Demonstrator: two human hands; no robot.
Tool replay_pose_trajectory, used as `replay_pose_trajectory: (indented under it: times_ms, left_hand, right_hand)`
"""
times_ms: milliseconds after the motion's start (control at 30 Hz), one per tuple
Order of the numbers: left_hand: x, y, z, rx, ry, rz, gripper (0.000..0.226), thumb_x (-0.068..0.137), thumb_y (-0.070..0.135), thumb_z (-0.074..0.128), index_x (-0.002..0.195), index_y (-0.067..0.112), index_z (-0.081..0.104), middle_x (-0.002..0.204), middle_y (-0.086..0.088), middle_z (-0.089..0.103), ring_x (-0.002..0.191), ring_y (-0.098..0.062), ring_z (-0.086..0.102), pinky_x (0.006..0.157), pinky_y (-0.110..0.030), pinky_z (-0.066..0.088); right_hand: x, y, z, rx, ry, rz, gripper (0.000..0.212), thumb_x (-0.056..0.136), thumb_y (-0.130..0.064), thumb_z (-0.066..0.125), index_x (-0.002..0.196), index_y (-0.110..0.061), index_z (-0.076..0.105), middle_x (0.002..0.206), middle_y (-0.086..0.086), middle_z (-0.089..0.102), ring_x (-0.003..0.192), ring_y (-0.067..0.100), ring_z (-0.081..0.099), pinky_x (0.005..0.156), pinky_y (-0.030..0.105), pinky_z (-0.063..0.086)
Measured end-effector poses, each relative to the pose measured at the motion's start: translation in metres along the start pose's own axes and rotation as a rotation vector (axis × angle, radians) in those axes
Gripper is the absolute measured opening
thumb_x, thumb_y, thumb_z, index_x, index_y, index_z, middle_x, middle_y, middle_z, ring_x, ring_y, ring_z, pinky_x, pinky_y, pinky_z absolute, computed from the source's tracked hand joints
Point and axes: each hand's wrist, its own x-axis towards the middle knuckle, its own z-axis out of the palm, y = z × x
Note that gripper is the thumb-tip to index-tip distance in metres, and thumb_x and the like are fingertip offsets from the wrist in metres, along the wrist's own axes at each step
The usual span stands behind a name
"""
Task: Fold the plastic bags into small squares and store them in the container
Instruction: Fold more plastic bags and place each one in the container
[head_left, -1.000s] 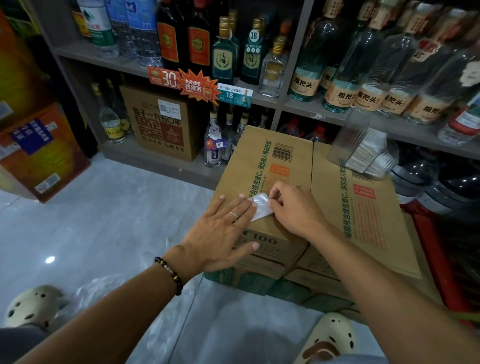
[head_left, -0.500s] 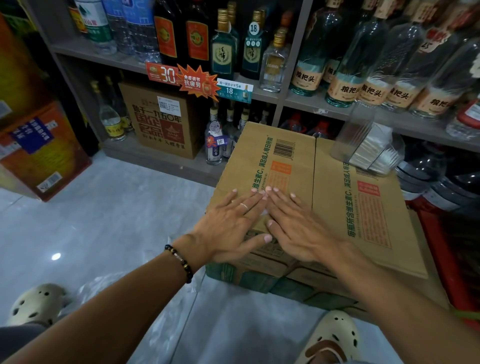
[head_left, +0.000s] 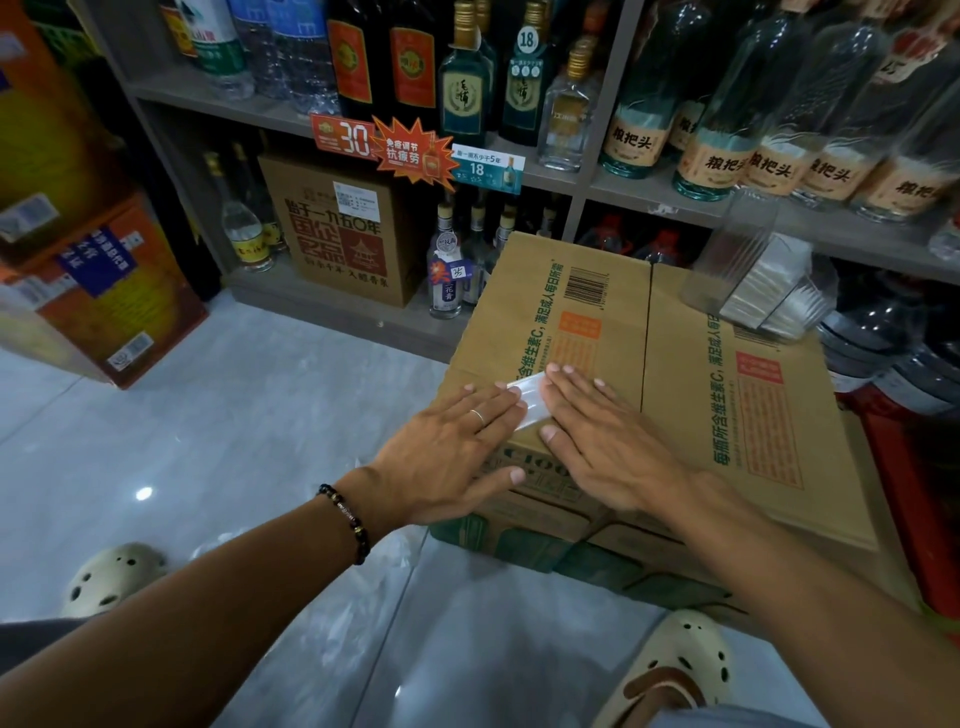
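A small folded white plastic bag (head_left: 531, 401) lies on the near left corner of a brown cardboard box (head_left: 691, 364). My left hand (head_left: 452, 452) lies flat with straight fingers on the box, fingertips at the bag's left edge. My right hand (head_left: 602, 441) lies flat too, pressing the bag's right side. Only a narrow strip of the bag shows between the hands. A clear plastic container (head_left: 748, 270) holding several folded white bags sits tilted on the box's far right corner.
Loose clear plastic bags (head_left: 374, 566) lie on the grey tiled floor under my left forearm. Shelves of bottles (head_left: 519, 93) stand behind the box. Orange cartons (head_left: 104, 291) are stacked at the left. Large water jugs (head_left: 893, 353) and a red crate are on the right.
A second ago my right hand pinched a raised corner of the bag; then both hands pressed flat over it. Now they have slid slightly apart and a strip of the bag shows.
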Motion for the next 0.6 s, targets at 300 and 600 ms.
replay_pose_trajectory:
  times_ms: [300, 600]
  left_hand:
    - [-0.030, -0.006, -0.023, -0.016, 0.031, -0.021, 0.056, 0.096, 0.052, 0.034, 0.127, 0.013, 0.060, 0.127, -0.006, 0.061, 0.115, -0.025, 0.059, 0.102, -0.041, 0.045]
    - [-0.022, 0.030, -0.036, -0.868, 0.165, -1.108, 0.029, 0.090, 0.037, 0.064, 0.069, 0.017, 0.069, 0.057, 0.010, 0.057, 0.059, -0.011, 0.053, 0.056, -0.022, 0.040]
  right_hand:
    - [-0.005, -0.008, 0.002, 0.024, 0.009, 0.010, 0.101, 0.076, -0.072, -0.024, 0.156, -0.012, -0.011, 0.164, 0.004, -0.017, 0.141, 0.003, -0.023, 0.115, 0.024, -0.015]
    - [-0.022, -0.041, 0.001, 0.061, 0.013, -0.059, 0.067, 0.106, -0.045, 0.018, 0.157, -0.007, -0.002, 0.165, 0.007, -0.010, 0.152, 0.014, -0.009, 0.117, 0.023, -0.011]
